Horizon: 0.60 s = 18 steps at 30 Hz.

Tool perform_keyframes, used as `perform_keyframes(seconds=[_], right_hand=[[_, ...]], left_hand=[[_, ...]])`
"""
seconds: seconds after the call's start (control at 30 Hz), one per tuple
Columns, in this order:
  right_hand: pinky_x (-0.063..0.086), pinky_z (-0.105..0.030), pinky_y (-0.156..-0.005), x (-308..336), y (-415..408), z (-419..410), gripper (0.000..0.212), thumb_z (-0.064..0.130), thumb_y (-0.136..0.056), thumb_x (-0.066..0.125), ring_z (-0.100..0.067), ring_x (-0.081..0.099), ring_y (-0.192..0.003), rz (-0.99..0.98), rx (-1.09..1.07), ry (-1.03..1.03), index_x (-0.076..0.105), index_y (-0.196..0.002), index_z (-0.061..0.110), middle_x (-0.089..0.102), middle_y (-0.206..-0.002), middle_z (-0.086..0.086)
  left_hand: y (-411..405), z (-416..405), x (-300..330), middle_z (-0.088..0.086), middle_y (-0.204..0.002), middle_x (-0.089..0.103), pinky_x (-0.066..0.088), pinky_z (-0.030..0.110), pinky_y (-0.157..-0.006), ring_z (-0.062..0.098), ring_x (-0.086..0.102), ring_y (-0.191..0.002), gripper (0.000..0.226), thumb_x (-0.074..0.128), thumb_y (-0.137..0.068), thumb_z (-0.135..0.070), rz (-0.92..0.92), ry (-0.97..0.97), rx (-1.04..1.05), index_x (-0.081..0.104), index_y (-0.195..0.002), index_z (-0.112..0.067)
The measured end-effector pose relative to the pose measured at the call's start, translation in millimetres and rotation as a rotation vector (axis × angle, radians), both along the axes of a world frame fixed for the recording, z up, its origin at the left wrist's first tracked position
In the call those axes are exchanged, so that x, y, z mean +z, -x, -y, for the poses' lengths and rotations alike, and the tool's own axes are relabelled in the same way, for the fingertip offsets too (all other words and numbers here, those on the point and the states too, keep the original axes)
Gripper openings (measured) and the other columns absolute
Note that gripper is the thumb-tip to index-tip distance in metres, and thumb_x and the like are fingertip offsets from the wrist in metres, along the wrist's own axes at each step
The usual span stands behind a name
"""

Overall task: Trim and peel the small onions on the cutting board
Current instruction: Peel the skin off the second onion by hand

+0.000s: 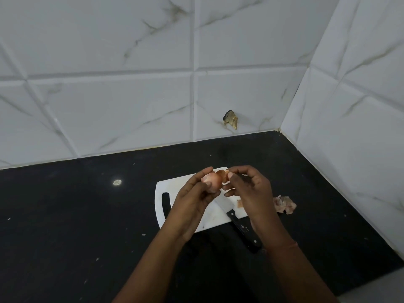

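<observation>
Hands (192,200) peel onion (212,181) over black counter (76,215) (white-tiled corner)

Location: home kitchen corner. Indicators: marble-pattern wall tiles (131,106), black stone desk (65,215), white cutting board (175,184), knife (242,228), onion peelings (285,204).

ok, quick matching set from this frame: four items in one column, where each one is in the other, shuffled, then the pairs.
Items
1. onion
2. knife
3. peel pile
4. cutting board

Places
A. flat on the dark counter, under both hands
B. on the counter, right of the board
C. held in the left hand, over the board
D. lying half on the board, handle off its near edge

Pairs: 1-C, 2-D, 3-B, 4-A
</observation>
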State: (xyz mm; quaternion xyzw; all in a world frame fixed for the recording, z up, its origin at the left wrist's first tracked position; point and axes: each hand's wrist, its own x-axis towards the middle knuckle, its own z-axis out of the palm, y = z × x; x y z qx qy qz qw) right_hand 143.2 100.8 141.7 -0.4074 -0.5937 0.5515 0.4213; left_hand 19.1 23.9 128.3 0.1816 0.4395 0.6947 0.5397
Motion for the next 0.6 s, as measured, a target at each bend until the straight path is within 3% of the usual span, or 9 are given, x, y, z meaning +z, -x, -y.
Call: perform_keyframes(seconds=[0.13, 0.33, 0.47, 0.6], right_hand=[[0.061, -0.036, -0.066, 3.6, -0.7, 0.6, 0.008, 0.005, -0.092, 0.061, -0.028, 0.073, -0.078, -0.113, 0.011, 0.100, 0.066, -0.097, 0.001, 0.073, -0.094, -0.012], [0.060, -0.032, -0.061, 2.1, -9.9, -14.2, 0.006, 0.002, -0.092, 0.059, -0.032, 0.073, -0.081, -0.166, -0.096, 0.186, 0.065, -0.092, 0.002, 0.072, -0.092, -0.020], [0.060, -0.038, -0.066, -11.6, -22.1, -31.9, 0.002, 0.014, -0.088, 0.066, -0.024, 0.073, -0.079, 0.010, -0.223, 0.094, 0.066, -0.090, 0.015, 0.073, -0.090, -0.011], [0.049, -0.015, -0.071, -28.7, -36.0, -50.4, 0.012, 0.020, -0.091, 0.064, -0.005, 0.065, -0.086, 0.448, -0.185, -0.098, 0.067, -0.102, 0.017, 0.069, -0.102, 0.000]], left_hand=[[-1.8, -0.9, 1.6, 0.019, -0.121, 0.069, 0.057, 0.033, -0.093, 0.028, 0.069, -0.110, 0.031, 0.051, -0.100, -0.015, 0.195, 0.017, 0.013, 0.062, -0.126, -0.003], [0.9, -1.1, 2.3, 0.030, -0.118, 0.067, 0.057, 0.039, -0.088, 0.036, 0.070, -0.104, 0.048, 0.042, -0.104, -0.036, 0.501, 0.109, -0.015, 0.051, -0.128, 0.005], [3.6, 0.1, 0.8, 0.024, -0.122, 0.067, 0.058, 0.035, -0.086, 0.033, 0.070, -0.108, 0.055, 0.037, -0.103, -0.045, 0.488, 0.127, -0.063, 0.052, -0.132, 0.000], [5.3, -0.8, -1.7, 0.019, -0.122, 0.069, 0.061, 0.030, -0.078, 0.028, 0.072, -0.099, 0.055, 0.041, -0.100, -0.047, 0.424, 0.138, -0.066, 0.053, -0.133, -0.005]])
